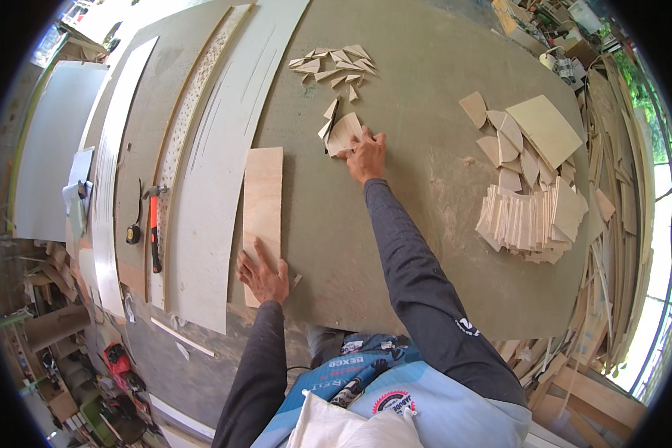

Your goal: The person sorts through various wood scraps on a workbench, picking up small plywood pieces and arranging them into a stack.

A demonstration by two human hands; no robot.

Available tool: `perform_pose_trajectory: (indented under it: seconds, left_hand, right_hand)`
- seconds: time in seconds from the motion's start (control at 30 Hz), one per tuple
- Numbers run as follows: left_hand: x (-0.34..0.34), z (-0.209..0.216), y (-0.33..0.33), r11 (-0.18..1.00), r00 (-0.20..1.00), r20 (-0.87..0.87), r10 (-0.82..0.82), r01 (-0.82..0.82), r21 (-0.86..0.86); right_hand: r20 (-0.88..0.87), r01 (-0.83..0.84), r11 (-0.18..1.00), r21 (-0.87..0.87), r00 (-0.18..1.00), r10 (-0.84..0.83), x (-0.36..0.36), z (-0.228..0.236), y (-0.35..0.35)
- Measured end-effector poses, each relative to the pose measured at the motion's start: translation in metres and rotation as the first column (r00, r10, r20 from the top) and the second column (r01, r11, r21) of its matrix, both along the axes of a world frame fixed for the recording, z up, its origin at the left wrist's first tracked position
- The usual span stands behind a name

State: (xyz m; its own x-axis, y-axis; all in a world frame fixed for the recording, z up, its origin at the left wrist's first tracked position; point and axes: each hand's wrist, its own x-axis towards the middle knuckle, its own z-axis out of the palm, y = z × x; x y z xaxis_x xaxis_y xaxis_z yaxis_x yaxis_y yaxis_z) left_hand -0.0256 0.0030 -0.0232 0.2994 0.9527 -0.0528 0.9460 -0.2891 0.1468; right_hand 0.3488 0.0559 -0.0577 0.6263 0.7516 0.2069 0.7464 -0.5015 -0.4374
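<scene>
I am watching from the head view as the right hand (366, 155) is reaching far across the grey-green worktable (425, 246), fingers spread and pressing down on a small fan of thin plywood offcuts (342, 133) lying near the table's middle; the hand is laid flat on them rather than closed around them, so I judge it is gathering, not yet lifting. The left hand (263, 275) is lying open, palm down, on the near end of a narrow plywood strip (263, 201), which is sitting on the table just beside a long pale board (220, 164). Beyond the right hand, a loose scatter of small triangular scraps (334, 66) is lying apart from the fan. Well off to the right, a large stack of cut plywood pieces (530, 216) is sitting with curved pieces and a square sheet on top. A hammer with an orange handle (154, 224) is resting at the left, well apart from both hands. To do this well, I think the fingertips should be drawing the fanned pieces together against the palm so their edges are squaring up before any lift, since thin pieces like these are likely to slide over one another. I would be keeping the left palm steady on the strip as a brace while the body is leaning this far forward.
</scene>
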Motion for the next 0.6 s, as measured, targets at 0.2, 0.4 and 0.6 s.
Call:
perform_pose_trajectory:
  seconds: [0.2,0.4,0.6]
  left_hand:
    - [0.005,0.003,0.0,1.0,1.0,-0.022,-0.008,0.008,-0.019]
    - [0.005,0.004,-0.001,1.0,1.0,-0.015,-0.011,0.011,-0.024]
    - [0.004,0.003,0.0,1.0,1.0,0.004,-0.014,0.014,-0.02]
  right_hand:
    - [-0.089,-0.02,0.996,-0.088,0.996,0.012,0.044,0.021,0.01]
    - [-0.098,-0.164,0.986,0.021,0.981,0.166,0.053,0.014,-0.014]
    - [-0.107,-0.27,0.949,0.161,0.951,0.289,0.032,-0.004,-0.032]
